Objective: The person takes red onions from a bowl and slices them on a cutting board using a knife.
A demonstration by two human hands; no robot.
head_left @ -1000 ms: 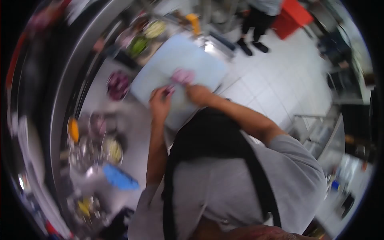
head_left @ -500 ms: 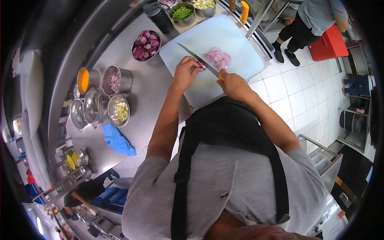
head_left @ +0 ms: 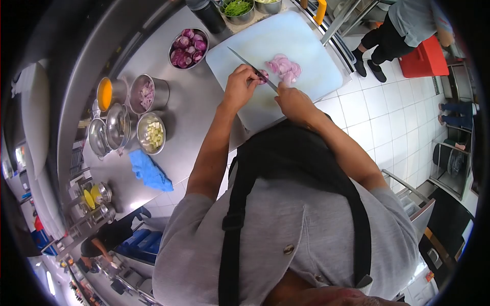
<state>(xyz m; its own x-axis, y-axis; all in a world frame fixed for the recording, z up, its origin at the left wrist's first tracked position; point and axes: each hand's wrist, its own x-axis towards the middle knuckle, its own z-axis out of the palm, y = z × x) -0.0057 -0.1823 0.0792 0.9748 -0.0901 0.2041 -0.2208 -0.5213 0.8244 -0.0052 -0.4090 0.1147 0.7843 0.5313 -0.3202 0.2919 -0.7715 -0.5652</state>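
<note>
On a pale blue cutting board [head_left: 306, 43], my left hand [head_left: 240, 87] grips a piece of red onion [head_left: 262, 77] with bent fingers. My right hand [head_left: 297, 105] is wrapped round the handle of a long knife [head_left: 242, 58]. The blade runs across the board, against the right side of the onion piece, its tip pointing up and left. A loose pile of sliced onion [head_left: 284, 68] lies just beyond the knife. A metal bowl of peeled red onions [head_left: 188, 48] stands beside the board's left edge.
Left on the steel table [head_left: 186, 112] are a pot of chopped onion [head_left: 143, 94], a bowl of pale chunks [head_left: 151, 133], an orange-filled pot [head_left: 104, 94] and a blue cloth [head_left: 149, 170]. A dark bottle [head_left: 206, 15] stands behind. A person [head_left: 403, 25] is near a red box [head_left: 423, 58].
The view has steadied and shifted slightly since half a second ago. Both hands remain at the onion piece, and the sliced onion looks a little more spread out.
</note>
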